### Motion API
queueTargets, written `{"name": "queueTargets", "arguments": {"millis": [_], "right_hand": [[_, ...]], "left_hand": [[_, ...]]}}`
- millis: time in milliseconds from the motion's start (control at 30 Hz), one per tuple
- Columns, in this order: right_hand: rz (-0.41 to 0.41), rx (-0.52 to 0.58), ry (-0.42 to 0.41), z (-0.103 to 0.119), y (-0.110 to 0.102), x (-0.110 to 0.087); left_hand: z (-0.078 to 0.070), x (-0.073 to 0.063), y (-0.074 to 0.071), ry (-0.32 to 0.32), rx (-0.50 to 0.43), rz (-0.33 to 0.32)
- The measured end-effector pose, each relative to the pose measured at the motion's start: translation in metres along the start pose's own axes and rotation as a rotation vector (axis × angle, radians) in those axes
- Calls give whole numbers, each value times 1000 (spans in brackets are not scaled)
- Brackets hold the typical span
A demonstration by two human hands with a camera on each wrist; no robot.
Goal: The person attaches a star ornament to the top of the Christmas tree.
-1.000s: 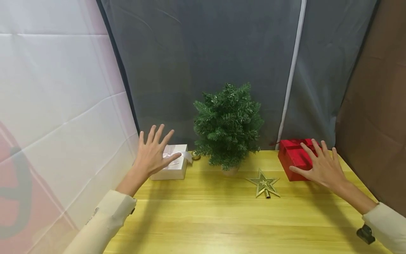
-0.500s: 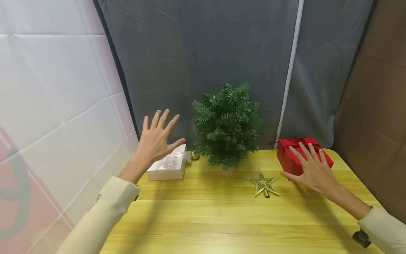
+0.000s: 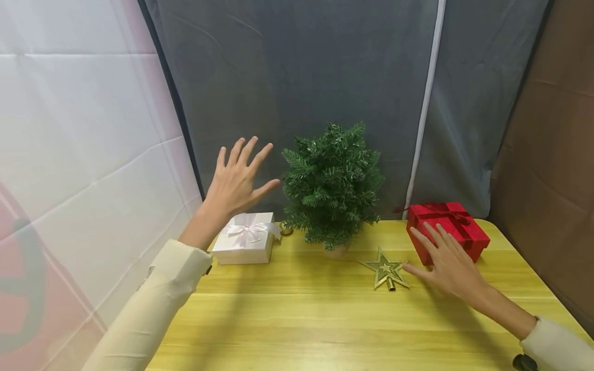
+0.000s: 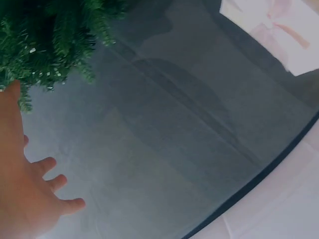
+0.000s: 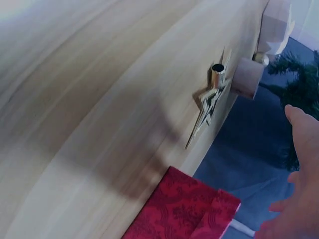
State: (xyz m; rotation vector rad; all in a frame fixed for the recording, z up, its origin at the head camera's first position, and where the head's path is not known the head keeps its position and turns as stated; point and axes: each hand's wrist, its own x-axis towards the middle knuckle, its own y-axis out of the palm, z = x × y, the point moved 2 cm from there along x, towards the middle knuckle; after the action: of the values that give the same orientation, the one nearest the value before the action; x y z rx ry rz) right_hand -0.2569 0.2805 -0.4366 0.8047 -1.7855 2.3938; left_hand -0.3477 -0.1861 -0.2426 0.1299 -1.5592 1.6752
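My left hand (image 3: pixel 235 184) is raised in the air with its fingers spread, left of a small green artificial Christmas tree (image 3: pixel 331 185) and above a white gift box (image 3: pixel 243 250) with a pale ribbon bow. Nothing is in it. On the other side, my right hand (image 3: pixel 447 267) hovers with straight fingers in front of a red gift box (image 3: pixel 452 224). Its thumb lies near a gold star tree topper (image 3: pixel 385 268) that rests flat on the table; whether they touch cannot be told from the head view. In the right wrist view the thumb (image 5: pixel 299 122) appears apart from the star (image 5: pixel 212 99).
The wooden table (image 3: pixel 297 330) ends at a grey fabric wall (image 3: pixel 274 93). A white fabric wall (image 3: pixel 93 129) rises on the left, a brown one (image 3: pixel 552 154) on the right. A small gold round thing (image 3: pixel 286 229) sits between the white box and the tree.
My left hand has risen and shifted right toward the tree, uncovering the white box. The right hand has moved left and lower, leaving more of the red box in sight.
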Motion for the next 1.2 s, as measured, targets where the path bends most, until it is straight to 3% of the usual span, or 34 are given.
{"name": "queueTargets", "arguments": {"millis": [533, 900, 1200], "right_hand": [[99, 61, -10, 10, 22, -8], [123, 204, -52, 5, 39, -7], [150, 326, -65, -5, 53, -1]], "left_hand": [[-20, 30, -15, 11, -56, 6], [-29, 43, -15, 15, -76, 27], [-35, 51, -11, 13, -185, 66]]}}
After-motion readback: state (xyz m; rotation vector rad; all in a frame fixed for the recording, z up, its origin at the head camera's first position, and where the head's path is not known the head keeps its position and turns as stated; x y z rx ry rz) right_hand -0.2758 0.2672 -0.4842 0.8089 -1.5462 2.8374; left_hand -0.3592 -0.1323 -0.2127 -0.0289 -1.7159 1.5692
